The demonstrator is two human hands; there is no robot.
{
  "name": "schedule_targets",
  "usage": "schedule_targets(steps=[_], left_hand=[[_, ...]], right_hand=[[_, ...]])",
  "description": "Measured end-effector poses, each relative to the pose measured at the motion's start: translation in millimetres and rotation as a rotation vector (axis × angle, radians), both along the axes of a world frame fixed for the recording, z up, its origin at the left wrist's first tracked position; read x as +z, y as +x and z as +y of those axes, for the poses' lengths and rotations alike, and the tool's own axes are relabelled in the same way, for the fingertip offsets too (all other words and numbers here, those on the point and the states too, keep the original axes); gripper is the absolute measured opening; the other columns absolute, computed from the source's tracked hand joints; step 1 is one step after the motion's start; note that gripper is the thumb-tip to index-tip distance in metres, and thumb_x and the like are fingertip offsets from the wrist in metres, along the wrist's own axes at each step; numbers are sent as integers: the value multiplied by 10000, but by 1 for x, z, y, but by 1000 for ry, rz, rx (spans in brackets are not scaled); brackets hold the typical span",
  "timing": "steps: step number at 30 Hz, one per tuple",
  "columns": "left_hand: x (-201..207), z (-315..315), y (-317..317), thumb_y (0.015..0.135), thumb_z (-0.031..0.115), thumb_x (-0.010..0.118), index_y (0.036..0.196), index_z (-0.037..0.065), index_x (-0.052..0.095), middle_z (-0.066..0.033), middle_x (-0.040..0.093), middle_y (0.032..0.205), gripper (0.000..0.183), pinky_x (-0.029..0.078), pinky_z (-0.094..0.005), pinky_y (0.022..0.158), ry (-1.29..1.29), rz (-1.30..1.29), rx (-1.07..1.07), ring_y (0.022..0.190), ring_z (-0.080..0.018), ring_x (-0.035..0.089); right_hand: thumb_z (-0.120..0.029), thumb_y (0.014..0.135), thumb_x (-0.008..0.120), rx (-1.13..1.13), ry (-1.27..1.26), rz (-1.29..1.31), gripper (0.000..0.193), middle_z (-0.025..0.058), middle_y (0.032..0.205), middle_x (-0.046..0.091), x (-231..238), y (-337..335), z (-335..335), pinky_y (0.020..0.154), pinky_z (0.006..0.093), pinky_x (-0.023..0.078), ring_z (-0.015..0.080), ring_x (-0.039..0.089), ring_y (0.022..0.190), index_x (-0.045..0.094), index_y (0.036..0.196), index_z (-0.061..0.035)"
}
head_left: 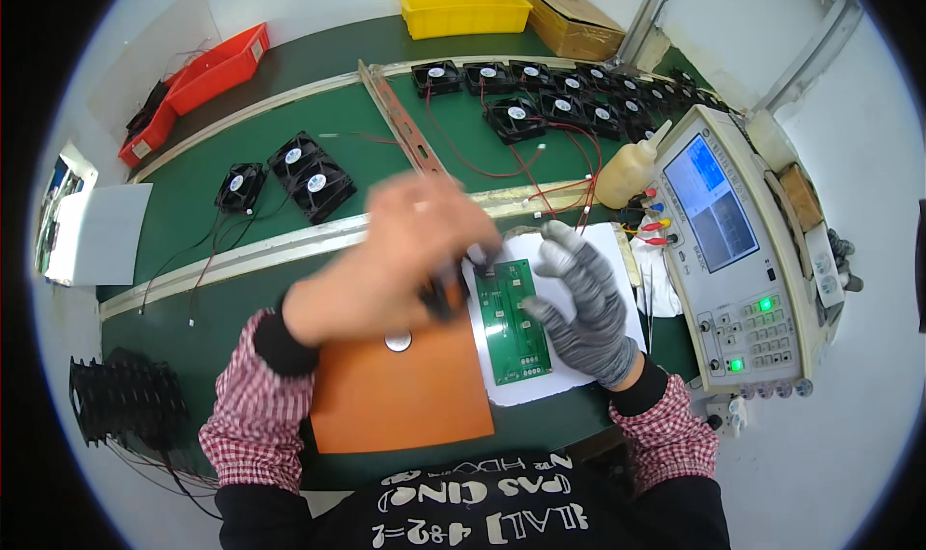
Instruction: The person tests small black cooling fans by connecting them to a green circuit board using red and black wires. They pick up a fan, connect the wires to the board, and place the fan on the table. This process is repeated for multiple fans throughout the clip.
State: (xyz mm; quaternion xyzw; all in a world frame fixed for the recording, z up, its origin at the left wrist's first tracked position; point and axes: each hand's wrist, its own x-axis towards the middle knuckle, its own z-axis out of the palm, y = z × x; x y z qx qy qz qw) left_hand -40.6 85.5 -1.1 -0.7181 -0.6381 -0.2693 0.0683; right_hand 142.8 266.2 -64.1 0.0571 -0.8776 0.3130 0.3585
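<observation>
My left hand (405, 251), bare and smeared by motion, is over the top of an orange mat (405, 405). Its fingers curl around a blurred black part (444, 299) that looks like a small fan, though its shape is not clear. My right hand (586, 309) wears a grey striped glove; its fingers and thumb are apart at the right edge of a green circuit board (506, 333). The board lies on white paper (569, 391) beside the mat. Whether the right fingertips touch the board I cannot tell. A round pale disc (397, 341) lies on the mat below my left wrist.
Black fans (516, 116) with red wires crowd the back right; others (313, 179) lie back left, stacked ones (125, 396) near left. A test instrument (743, 251) and a glue bottle (627, 174) stand right. A metal rail (400, 121), red bins (217, 68) and yellow bin (463, 12) stand behind.
</observation>
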Motion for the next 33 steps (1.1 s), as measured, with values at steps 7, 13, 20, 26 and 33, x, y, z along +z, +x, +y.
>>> schedule_targets(steps=[7,13,20,26,33], left_hand=[[8,-76,60,829,102,530,1208,133,555,-138,488,1268,381,419,-454,992,-537,-171,-449,1240,-346,453],[21,-111,1,674,-70,610,1105,76,587,-147,429,1453,456,380,-467,1059,-173,556,726,1335,-365,405],[-8,-102,56,824,70,563,1223,208,595,-132,434,1463,423,398,-492,1082,-381,222,190,1311,-352,466],[-26,-108,46,718,5,696,1223,27,548,-182,544,1280,526,448,-406,981,-69,-389,452,1124,-363,555],[-50,-100,64,604,354,877,1380,19,433,-154,496,1243,954,400,-446,937,-202,-256,398,1133,-359,465]], right_hand=[[-120,769,649,304,440,-42,324,58,931,563,0,-6,-7,873,420,472,276,575,942,659,1093,-109],[-129,785,701,-52,221,-331,180,76,855,584,-3,-5,12,775,352,488,253,571,848,727,957,-85],[-17,779,727,108,-295,-388,128,93,862,645,-10,-7,5,763,324,518,219,641,798,699,904,-12],[51,766,702,141,-435,-417,175,91,882,669,-22,-5,1,764,323,530,231,654,814,688,921,-30],[94,720,616,175,47,-314,266,83,824,650,-12,-6,0,717,366,518,277,632,788,701,894,-89]])
